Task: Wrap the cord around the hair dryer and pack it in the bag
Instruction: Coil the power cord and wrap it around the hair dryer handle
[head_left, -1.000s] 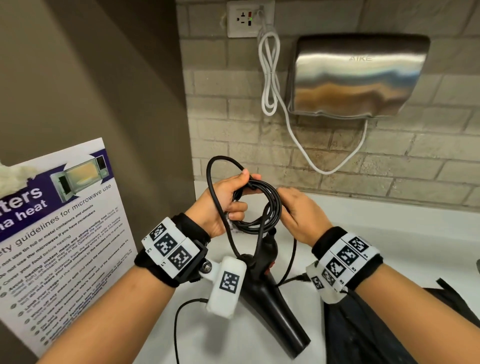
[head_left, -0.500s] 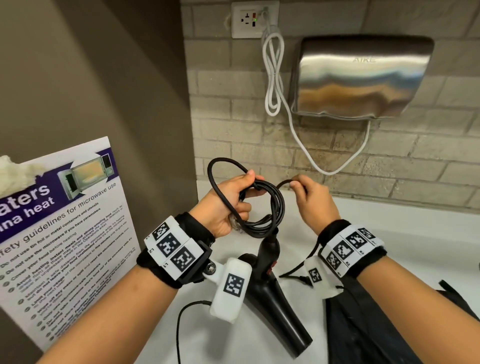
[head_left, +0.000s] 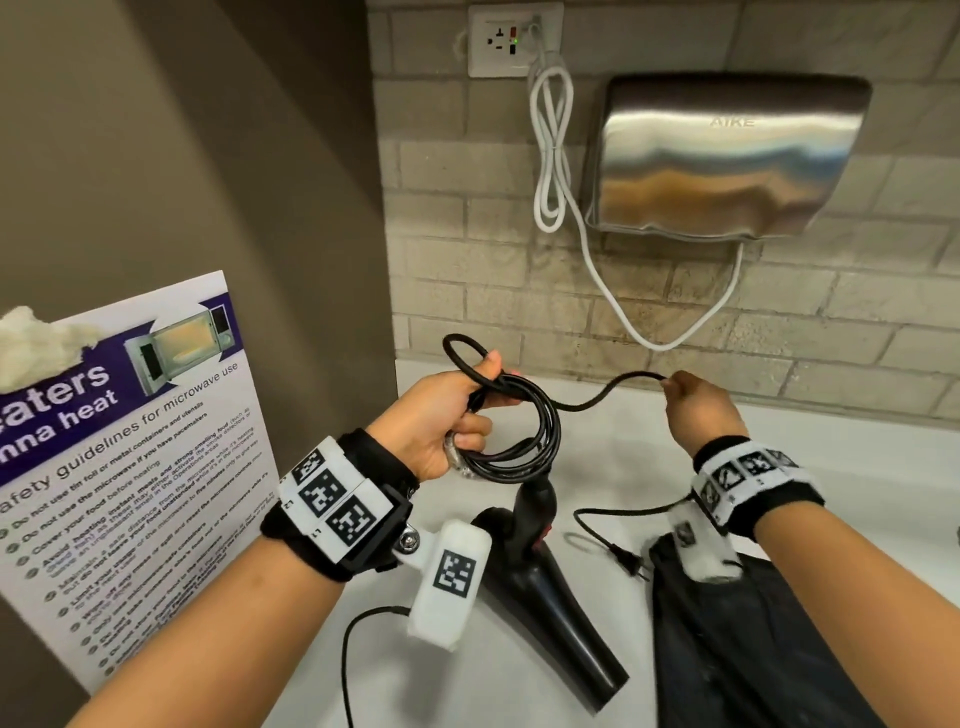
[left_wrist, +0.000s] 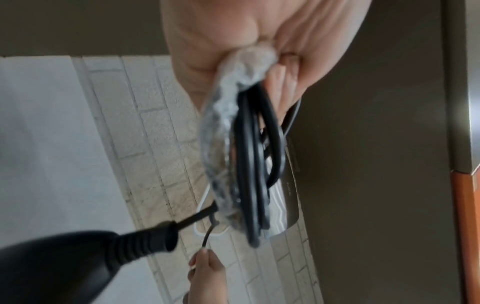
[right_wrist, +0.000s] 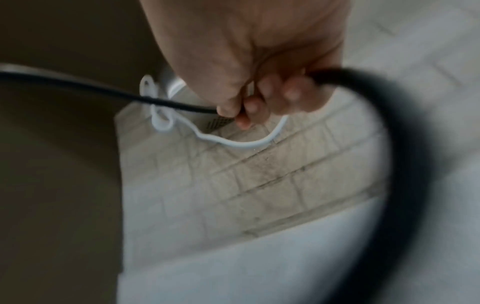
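Observation:
A black hair dryer (head_left: 550, 613) lies on the white counter (head_left: 597, 431), its handle end (left_wrist: 64, 261) rising toward my hands. My left hand (head_left: 447, 415) grips a coil of its black cord (head_left: 524, 436) above the dryer, together with a crumpled clear wrapper (left_wrist: 226, 127). My right hand (head_left: 691, 400) pinches the free run of cord (right_wrist: 109, 92) held out to the right of the coil. The plug (head_left: 631, 561) hangs at counter level below that wrist. A black bag (head_left: 743, 639) lies on the counter under my right forearm.
A steel hand dryer (head_left: 727, 156) hangs on the brick wall with its white cable (head_left: 550, 156) running to an outlet (head_left: 506, 39). A microwave notice (head_left: 130, 457) is fixed to the brown wall at the left.
My right hand has drawn away from the coil to the right, pulling a length of cord out taut. The left hand still holds the coil in about the same place.

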